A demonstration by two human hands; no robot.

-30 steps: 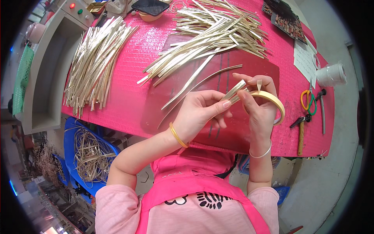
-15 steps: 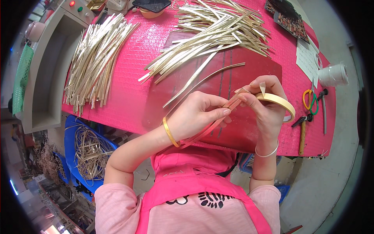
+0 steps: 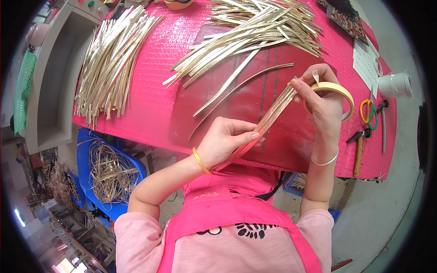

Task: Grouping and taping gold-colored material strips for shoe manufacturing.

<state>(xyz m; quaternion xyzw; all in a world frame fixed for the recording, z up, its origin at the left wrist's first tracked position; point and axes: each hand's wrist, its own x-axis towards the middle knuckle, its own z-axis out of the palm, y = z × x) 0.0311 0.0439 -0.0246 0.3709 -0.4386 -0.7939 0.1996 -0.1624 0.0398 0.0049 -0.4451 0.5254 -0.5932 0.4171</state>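
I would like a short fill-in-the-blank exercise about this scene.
1. The left hand pinches shiny strips coloured ____.
2. The roll of tape is carried by the ____ hand.
3. The scissors have one yellow handle and one ____ handle.
4. Tangled strips lie in a ____ container.

Missing words: gold; right; green; blue.

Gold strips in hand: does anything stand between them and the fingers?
Nothing visible: the right hand pinches the gold strips at the top, the left hand lower down; the tape roll hangs to their right.
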